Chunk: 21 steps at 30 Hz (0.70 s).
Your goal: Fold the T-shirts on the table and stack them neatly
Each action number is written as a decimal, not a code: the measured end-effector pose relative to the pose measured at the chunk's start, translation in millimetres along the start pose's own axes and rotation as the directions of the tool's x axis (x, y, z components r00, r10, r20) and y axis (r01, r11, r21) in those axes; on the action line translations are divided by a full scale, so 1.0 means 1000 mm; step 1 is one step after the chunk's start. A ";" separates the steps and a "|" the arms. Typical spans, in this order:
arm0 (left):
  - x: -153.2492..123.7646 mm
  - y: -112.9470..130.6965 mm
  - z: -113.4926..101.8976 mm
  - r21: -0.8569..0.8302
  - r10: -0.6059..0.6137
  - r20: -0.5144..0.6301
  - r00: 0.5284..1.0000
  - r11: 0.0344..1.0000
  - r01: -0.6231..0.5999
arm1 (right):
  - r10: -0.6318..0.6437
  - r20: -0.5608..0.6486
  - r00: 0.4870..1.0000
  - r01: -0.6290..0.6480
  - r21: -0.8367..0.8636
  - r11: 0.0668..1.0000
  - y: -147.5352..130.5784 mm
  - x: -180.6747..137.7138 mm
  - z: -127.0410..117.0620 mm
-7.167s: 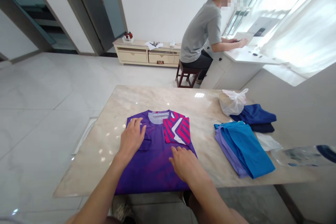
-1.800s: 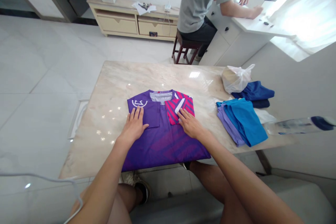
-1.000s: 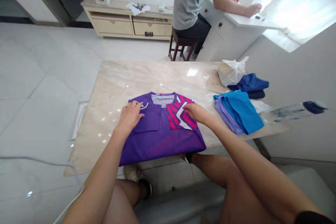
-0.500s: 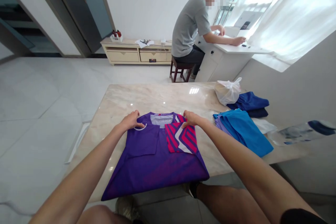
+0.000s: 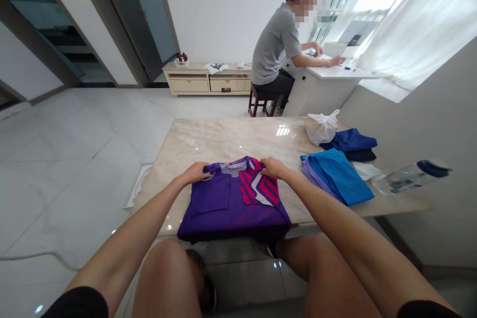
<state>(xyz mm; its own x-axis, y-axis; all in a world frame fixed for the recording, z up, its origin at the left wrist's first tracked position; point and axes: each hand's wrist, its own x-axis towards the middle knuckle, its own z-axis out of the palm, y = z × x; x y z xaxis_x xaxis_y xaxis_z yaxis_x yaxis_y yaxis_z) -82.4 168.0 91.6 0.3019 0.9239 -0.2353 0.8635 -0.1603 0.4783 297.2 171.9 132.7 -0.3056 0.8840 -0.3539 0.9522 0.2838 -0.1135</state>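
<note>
A purple shirt is lying folded on a pale marble surface, its collar pointing away from the person and its lower edge reaching past the near edge. A plain purple flap is covering its left side, and a pink, purple and white patterned flap is covering its right. The person's left hand is gripping the left shoulder, fingers closed on the fabric; the right hand is pinching the right shoulder between thumb and fingers. To the right, bright blue folded cloth is resting over a lilac piece. Behind it, a knotted white plastic bag is sitting beside dark blue clothes. Beyond the surface, another person in a grey top is sitting on a brown stool.
</note>
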 end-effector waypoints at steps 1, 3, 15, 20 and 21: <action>-0.006 0.002 -0.002 0.003 0.009 -0.021 1.000 1.000 -0.009 | -0.002 -0.020 1.000 0.002 -0.004 1.000 -0.002 -0.007 -0.003; -0.014 0.005 -0.009 0.012 0.014 -0.056 0.998 1.000 -0.014 | -0.003 -0.054 0.999 0.002 -0.011 1.000 -0.004 -0.016 -0.010; 0.061 0.025 -0.094 0.109 -0.105 -0.511 0.853 0.977 0.185 | 0.163 -0.455 0.875 -0.151 0.063 0.986 0.009 0.055 -0.080; 0.090 0.046 -0.141 0.072 -0.073 -0.667 0.742 0.984 0.162 | 0.189 -0.669 0.719 -0.123 0.145 0.982 0.013 0.097 -0.128; 0.092 0.051 -0.150 0.079 -0.055 -0.682 0.729 0.986 0.149 | 0.186 -0.697 0.693 -0.107 0.155 0.982 0.014 0.101 -0.136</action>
<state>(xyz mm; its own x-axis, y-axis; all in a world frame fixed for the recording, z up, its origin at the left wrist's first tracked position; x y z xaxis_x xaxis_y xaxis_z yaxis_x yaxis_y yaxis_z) -71.3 296.9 221.0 -0.1034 0.9194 0.3795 0.9280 -0.0481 0.3696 279.7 316.2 221.9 -0.0349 0.9239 0.3811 0.9679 0.1263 -0.2175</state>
